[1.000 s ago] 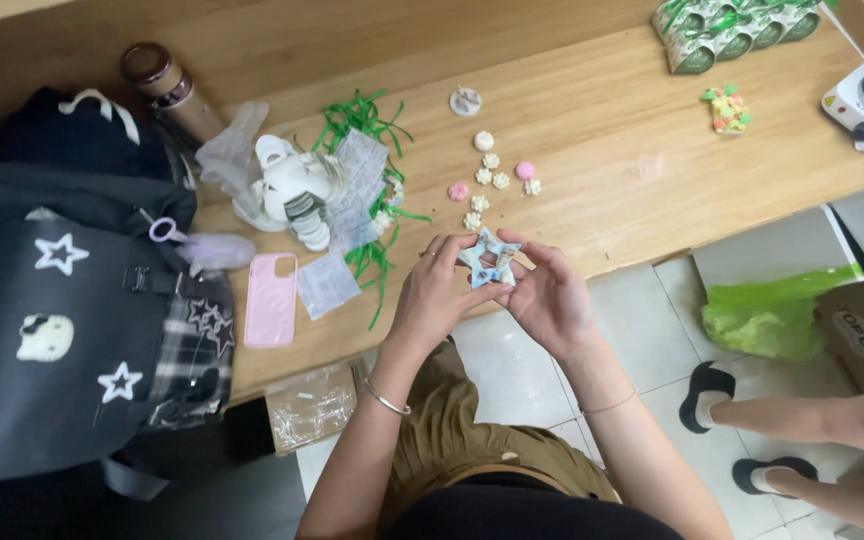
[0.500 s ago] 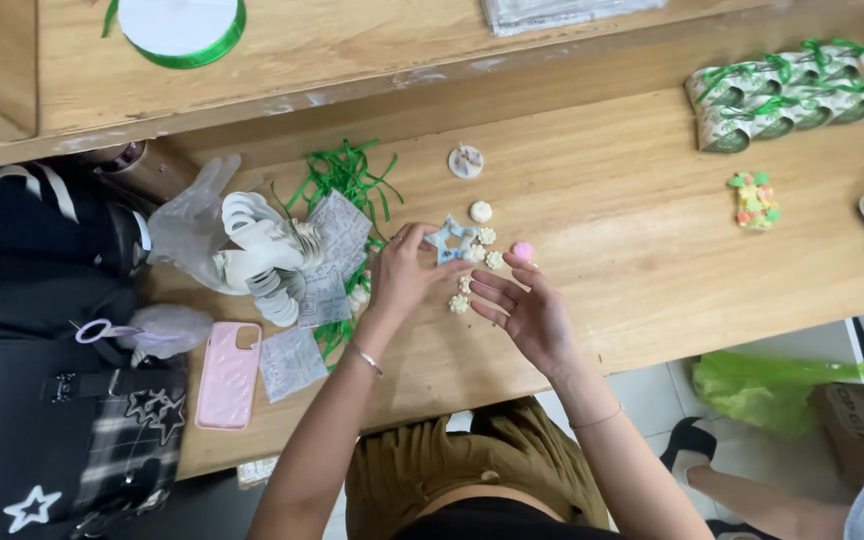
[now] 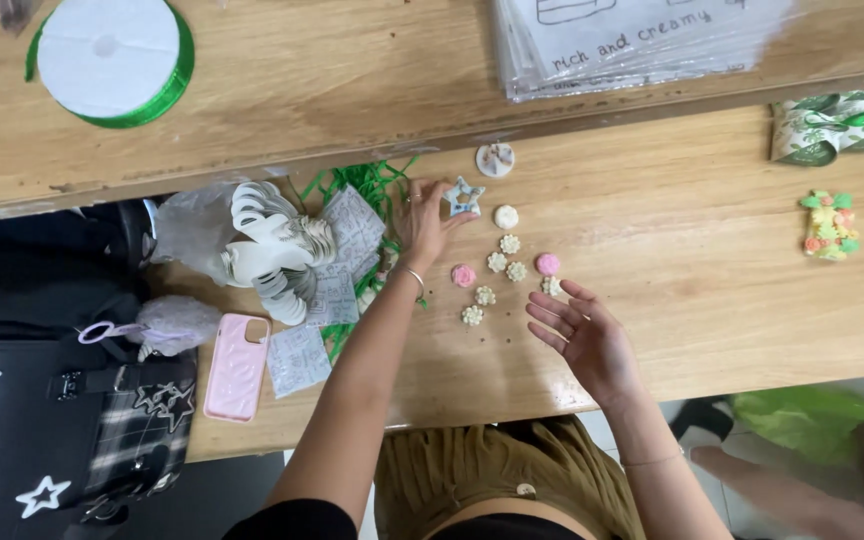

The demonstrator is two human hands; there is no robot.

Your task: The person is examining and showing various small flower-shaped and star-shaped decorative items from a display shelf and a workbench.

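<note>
Up top, left hand (image 3: pixel 424 222) pinches star charm (image 3: pixel 464 196) — right hand (image 3: pixel 584 335) spread, empty.

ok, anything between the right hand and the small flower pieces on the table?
Nothing visible. The right hand hovers open just beside the flower pieces, with only bare table between. The left hand is off to the side, holding the star piece.

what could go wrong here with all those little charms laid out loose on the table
1. The right hand hovers open beside the small flower charms; a careless sweep might scatter them.
2. The left hand has the star charm only at its fingertips, so it might slip.
3. The pink phone lies near the table edge and might be knocked off.
</note>
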